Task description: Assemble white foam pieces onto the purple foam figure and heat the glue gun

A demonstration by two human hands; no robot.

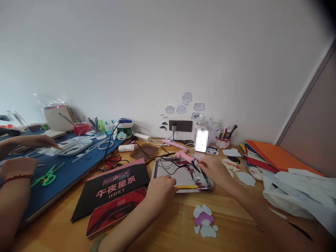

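My left hand is closed at the near edge of a shallow metal tray. A thin yellow stick juts rightward from its fingers along that edge; its kind is unclear. At the tray's right side, my right hand has its fingers drawn together, and what they pinch is hidden. Just left of those fingertips, a pink glue gun lies over the tray's far edge, with black cable around it. On the wood in front of the tray rests a white and purple paper cutout figure.
Left of the tray lie a black box and a red box. Another person's hands are over a blue board with green scissors. A pen cup, coloured sheets and paper scraps stand or lie rightward.
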